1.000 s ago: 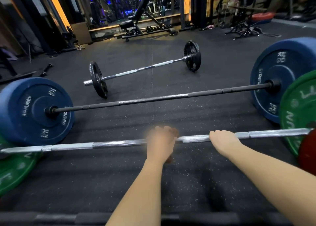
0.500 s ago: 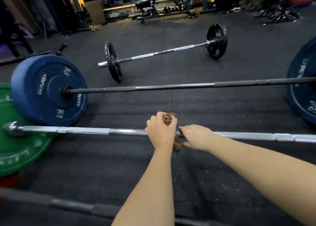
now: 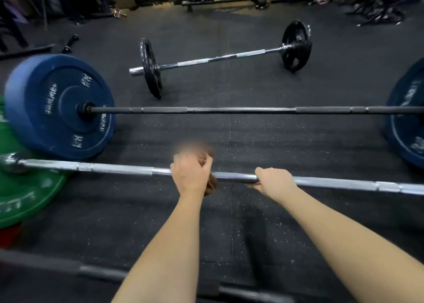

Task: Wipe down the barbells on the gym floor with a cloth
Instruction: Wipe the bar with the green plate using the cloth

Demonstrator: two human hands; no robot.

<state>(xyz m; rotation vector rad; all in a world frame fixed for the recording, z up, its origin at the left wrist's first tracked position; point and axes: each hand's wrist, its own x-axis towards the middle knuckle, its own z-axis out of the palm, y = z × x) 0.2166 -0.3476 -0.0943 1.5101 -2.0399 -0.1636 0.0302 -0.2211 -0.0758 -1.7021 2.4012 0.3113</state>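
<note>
Only scraps of the brown cloth point(image 3: 211, 184) show around the left hand point(image 3: 191, 176), whose knuckles are blurred, while the silver barbell point(image 3: 119, 168) runs out of frame at right — its green plate point(image 3: 25, 195) is cut off at left. Speckled black rubber floor point(image 3: 275, 142) stretches past a blue-plated barbell point(image 3: 241, 110) to a dim, cluttered far wall. The left hand wraps the cloth around the near bar's middle; the right hand point(image 3: 274, 182) clasps bare steel just to its right.

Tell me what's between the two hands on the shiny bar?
In the head view, bare silver bar runs from the left hand, where brown cloth pokes out, to the right hand.
</note>
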